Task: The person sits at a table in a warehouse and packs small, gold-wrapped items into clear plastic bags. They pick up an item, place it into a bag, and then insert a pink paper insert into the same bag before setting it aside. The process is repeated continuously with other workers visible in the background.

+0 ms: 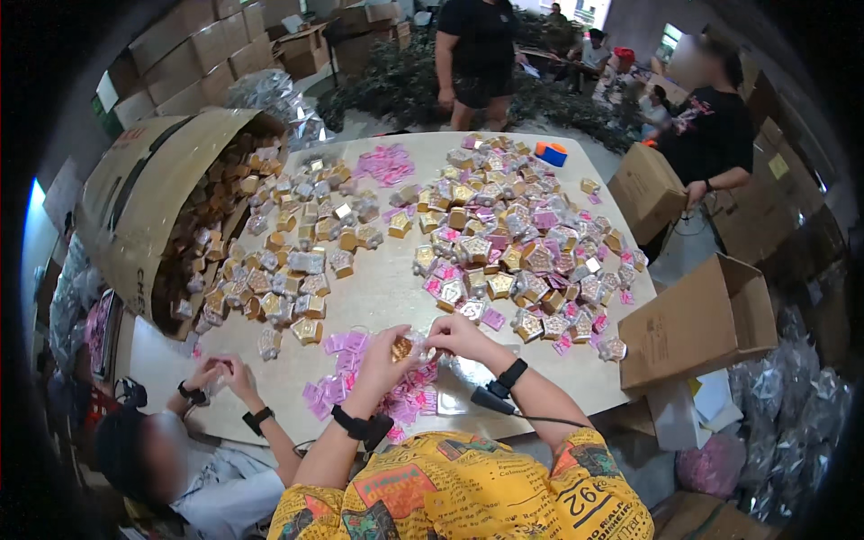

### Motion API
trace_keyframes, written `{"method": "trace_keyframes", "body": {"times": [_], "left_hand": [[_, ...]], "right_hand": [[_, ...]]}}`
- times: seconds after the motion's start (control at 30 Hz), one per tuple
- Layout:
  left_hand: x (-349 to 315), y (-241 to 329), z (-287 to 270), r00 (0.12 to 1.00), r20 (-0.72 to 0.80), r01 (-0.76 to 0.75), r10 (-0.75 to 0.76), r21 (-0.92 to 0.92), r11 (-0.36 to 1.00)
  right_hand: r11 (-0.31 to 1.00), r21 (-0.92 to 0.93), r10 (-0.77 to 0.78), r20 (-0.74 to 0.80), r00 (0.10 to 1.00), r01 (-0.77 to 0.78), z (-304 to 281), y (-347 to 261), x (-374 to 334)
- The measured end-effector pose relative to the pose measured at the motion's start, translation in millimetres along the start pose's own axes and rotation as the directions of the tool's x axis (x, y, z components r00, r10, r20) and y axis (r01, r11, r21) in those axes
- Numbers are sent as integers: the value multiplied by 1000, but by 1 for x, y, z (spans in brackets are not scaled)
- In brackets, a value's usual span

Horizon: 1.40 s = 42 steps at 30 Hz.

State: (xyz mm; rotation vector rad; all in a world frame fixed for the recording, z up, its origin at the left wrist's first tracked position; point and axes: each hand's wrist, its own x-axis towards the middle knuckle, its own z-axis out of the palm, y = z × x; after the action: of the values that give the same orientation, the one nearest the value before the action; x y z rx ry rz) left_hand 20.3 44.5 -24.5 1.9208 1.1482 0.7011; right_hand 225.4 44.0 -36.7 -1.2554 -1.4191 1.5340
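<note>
Over the near middle of the table, my left hand [389, 351] is closed around a small gold box [401, 348]. Beside it, my right hand [461, 336] pinches the clear plastic bag [423, 352] that is around or against the box; I cannot tell which. Pink cards [409, 398] lie in a loose heap just below both hands. To the right of them, a flat clear sheet or tray [463, 396] rests under my right wrist. Bagged gold boxes [499, 286] with pink cards among them spread beyond my right hand.
A large carton [135, 207] lies tipped on the left, spilling gold boxes [310, 259] onto the table [373, 288]. At left, a co-worker's hands [225, 373] handle something small. An open carton [675, 333] stands right. Across the table, a person holds another box [646, 191] near a tape dispenser [551, 155].
</note>
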Motion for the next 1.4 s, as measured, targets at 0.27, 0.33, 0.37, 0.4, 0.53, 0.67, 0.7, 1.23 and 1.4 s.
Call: {"method": "trace_keyframes", "body": {"times": [0.27,0.33,0.37,0.4,0.53,0.67,0.7,1.23,1.4], "left_hand": [[-25,-61,-8,995,-23,99,-97,198,975],[-31,-67,-12,990,-34,139,-135,287,948],[-34,-69,-12,988,-36,156,-153,330,931],[-34,-70,-11,986,-15,163,-167,326,931],[-45,-99,6,984,-24,172,-176,370,913],[-42,-114,19,988,-77,151,-131,433,889],[-44,-119,20,986,-87,168,-144,436,884],[-27,-133,62,999,25,-37,27,616,787],[-21,-117,48,998,45,18,-48,519,855]], "right_hand": [[938,-344,-225,-552,803,27,-87,-15,58],[770,-638,-531,-630,567,14,-103,-22,50],[652,-758,-639,-562,525,-19,-104,-38,38],[584,-812,-654,-485,581,-20,-109,-26,29],[497,-867,-198,-156,968,-38,-54,40,-12],[532,-831,305,11,952,-161,0,108,-57],[541,-826,286,8,958,-155,7,113,-60],[667,-735,-8,-166,986,-118,16,147,-63],[798,-557,49,-323,945,-231,12,136,-66]]}}
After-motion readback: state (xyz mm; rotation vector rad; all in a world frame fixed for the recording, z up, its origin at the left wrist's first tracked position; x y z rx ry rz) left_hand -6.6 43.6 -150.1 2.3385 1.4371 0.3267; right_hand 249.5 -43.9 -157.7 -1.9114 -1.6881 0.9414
